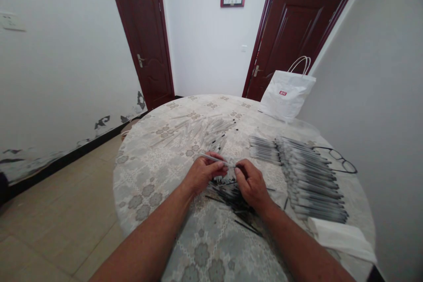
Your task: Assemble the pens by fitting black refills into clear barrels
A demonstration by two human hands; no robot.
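My left hand (pixel 208 169) is closed around a slim, translucent pen barrel (pixel 211 157), which slants up to the left past my fingers. Close beside it, my right hand (pixel 249 179) pinches at the barrel's right end; whatever small piece is between those fingertips is hidden. Under both hands lies a loose heap of thin black refills (pixel 233 198). Beyond my left hand, clear barrels (pixel 198 130) are scattered, some with dark ends. To the right are a small row of pens (pixel 264 149) and a large stacked pile of pens (pixel 312 180) with dark tips.
A patterned cloth covers the round table (pixel 145 198). Eyeglasses (pixel 342 161) lie right of the pen pile, and a folded white packet (pixel 342 238) sits at the near right. Toward the back right stands a white paper bag (pixel 287 94) near the wall.
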